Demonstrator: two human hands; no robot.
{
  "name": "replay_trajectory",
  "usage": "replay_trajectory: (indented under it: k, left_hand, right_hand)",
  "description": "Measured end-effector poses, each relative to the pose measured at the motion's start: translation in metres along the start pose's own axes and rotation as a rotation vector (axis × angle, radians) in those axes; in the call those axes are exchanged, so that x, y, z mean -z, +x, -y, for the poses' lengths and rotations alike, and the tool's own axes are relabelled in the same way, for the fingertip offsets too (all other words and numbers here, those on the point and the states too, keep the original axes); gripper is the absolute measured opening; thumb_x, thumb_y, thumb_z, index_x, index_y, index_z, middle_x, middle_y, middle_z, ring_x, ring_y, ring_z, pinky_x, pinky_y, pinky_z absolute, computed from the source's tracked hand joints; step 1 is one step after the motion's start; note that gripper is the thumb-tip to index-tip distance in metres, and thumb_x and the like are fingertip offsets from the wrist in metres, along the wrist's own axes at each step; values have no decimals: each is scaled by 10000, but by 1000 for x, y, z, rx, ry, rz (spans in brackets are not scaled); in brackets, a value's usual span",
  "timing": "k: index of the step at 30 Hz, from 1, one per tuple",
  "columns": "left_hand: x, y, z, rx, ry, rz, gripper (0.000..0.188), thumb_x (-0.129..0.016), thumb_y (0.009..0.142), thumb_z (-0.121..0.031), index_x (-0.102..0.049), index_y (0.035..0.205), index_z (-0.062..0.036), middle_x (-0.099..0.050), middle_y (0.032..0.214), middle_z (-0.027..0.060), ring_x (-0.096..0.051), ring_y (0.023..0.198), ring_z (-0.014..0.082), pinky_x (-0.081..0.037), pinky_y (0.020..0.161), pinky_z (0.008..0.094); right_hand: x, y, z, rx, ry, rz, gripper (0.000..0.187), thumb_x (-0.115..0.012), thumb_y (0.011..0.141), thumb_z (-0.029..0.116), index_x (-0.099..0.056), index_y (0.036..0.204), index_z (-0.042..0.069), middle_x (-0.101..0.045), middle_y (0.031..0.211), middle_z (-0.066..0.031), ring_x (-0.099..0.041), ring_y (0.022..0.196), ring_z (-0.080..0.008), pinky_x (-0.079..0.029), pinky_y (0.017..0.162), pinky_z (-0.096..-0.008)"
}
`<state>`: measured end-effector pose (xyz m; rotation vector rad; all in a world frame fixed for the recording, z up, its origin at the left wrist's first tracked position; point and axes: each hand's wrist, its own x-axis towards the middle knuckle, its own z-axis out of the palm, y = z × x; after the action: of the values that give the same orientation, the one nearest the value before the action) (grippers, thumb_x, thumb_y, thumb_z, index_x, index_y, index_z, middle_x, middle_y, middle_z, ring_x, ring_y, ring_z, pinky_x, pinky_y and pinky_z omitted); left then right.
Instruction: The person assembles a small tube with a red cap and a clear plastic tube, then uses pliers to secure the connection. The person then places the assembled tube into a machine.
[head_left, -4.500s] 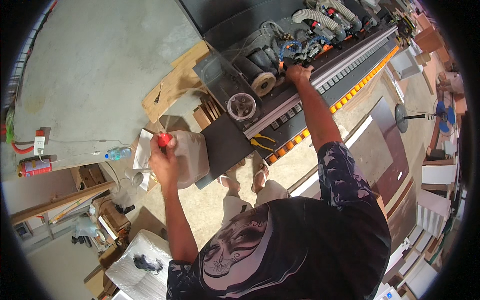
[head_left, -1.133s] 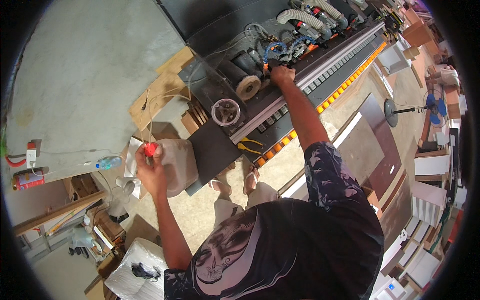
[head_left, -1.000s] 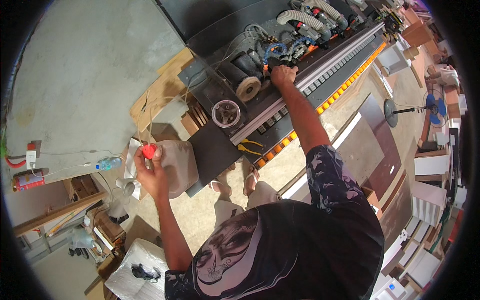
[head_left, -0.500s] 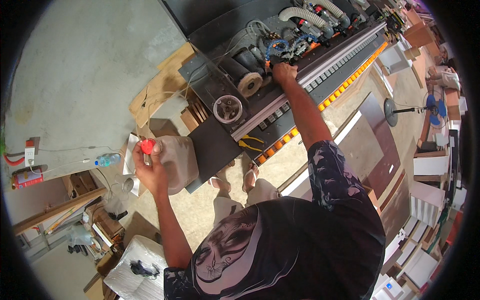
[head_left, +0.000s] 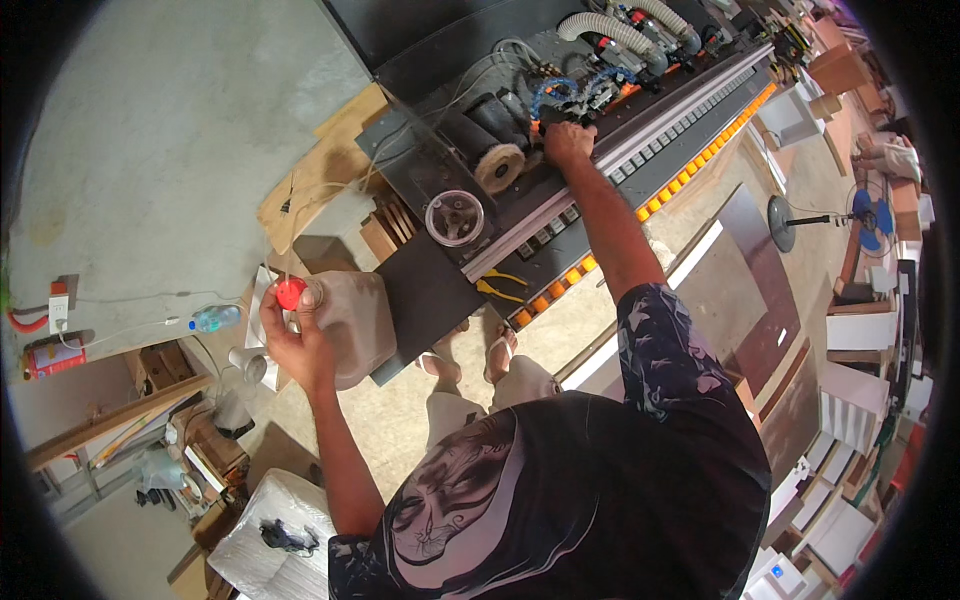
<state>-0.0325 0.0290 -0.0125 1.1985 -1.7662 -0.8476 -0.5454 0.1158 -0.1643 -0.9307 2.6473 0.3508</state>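
My left hand [head_left: 302, 338] grips a red cap [head_left: 291, 293] between thumb and fingers, with a thin tube rising from it. The cap is beside the mouth of a translucent jerrycan [head_left: 350, 330]; whether it touches the neck I cannot tell. My right hand [head_left: 572, 143] is stretched out to the woodworking machine [head_left: 610, 170], its fingers closed near a blue-and-orange jointed hose [head_left: 553, 95]; what they hold is hidden. A buffing wheel [head_left: 500, 169] and a round clear-rimmed pot [head_left: 455, 218] sit left of that hand.
Yellow-handled pliers [head_left: 502, 285] lie on the machine's near end, by a row of orange rollers [head_left: 700, 150]. A water bottle [head_left: 215, 319] and a power cord lie on the floor at left. A blue fan [head_left: 872, 220] stands at right, near stacked boards.
My left hand and the red cap have shifted very slightly to the left. My right hand stays at the same spot on the machine.
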Motion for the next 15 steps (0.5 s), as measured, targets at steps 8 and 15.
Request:
replay_trajectory:
  k: [8, 15]
  left_hand:
    - [-1, 2, 2, -56, 13, -76, 445, -820, 962, -239, -651, 1303, -7, -752, 1189, 151, -703, 1155, 248, -559, 995, 390]
    - [0, 0, 5, 14, 106, -35, 467, -838, 944, -251, -661, 1291, 7, -761, 1174, 156, -711, 1136, 243, -553, 1007, 388]
  right_hand:
    - [-12, 4, -5, -14, 52, -106, 321, -574, 1004, 200, -806, 1216, 139, -756, 1309, -131, -731, 1199, -303, -508, 996, -500]
    - [-4, 0, -1, 41, 29, -108, 308, -577, 1010, 220, -813, 1193, 144, -771, 1267, -121, -738, 1182, -301, -524, 958, -522]
